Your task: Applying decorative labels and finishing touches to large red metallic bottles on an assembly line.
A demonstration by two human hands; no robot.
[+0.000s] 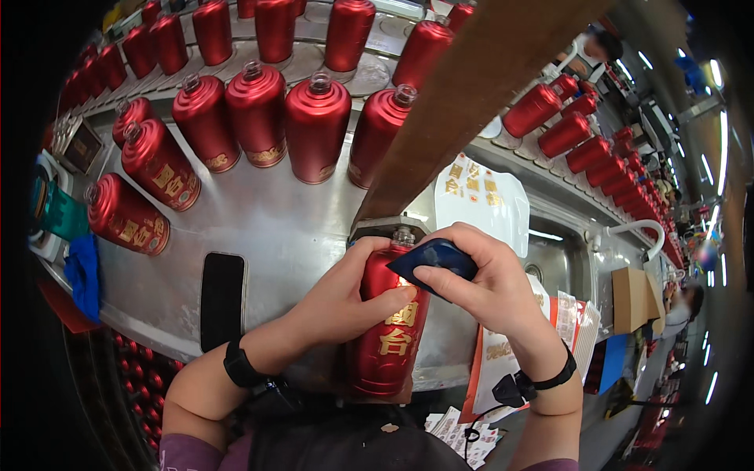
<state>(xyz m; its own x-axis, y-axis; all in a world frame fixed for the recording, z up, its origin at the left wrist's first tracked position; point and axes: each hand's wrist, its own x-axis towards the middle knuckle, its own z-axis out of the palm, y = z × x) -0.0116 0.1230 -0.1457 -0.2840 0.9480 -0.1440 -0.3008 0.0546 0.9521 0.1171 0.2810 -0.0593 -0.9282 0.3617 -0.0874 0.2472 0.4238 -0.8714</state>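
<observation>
A glossy red bottle point(377, 357) with gold lettering lies with its clear glass neck away from me, at the front edge of the steel table. My left hand point(357, 290) is wrapped round its upper side, the thumb pressing beside the lettering. In my right hand point(491, 279) is a dark blue flat scraper-like pad point(440, 263), its pointed edge against the bottle just below the shoulder. The fingers of that hand are closed on the pad. Part of the bottle's upper right side is hidden behind the pad and hand.
Several red bottles point(318, 129) stand behind, more on a conveyor point(306, 59). A brown post point(471, 102) rises past the bottle. A black phone point(223, 301) lies left, near a blue cloth point(82, 275). A white sheet of gold lettering point(503, 216) lies by a sink point(550, 259).
</observation>
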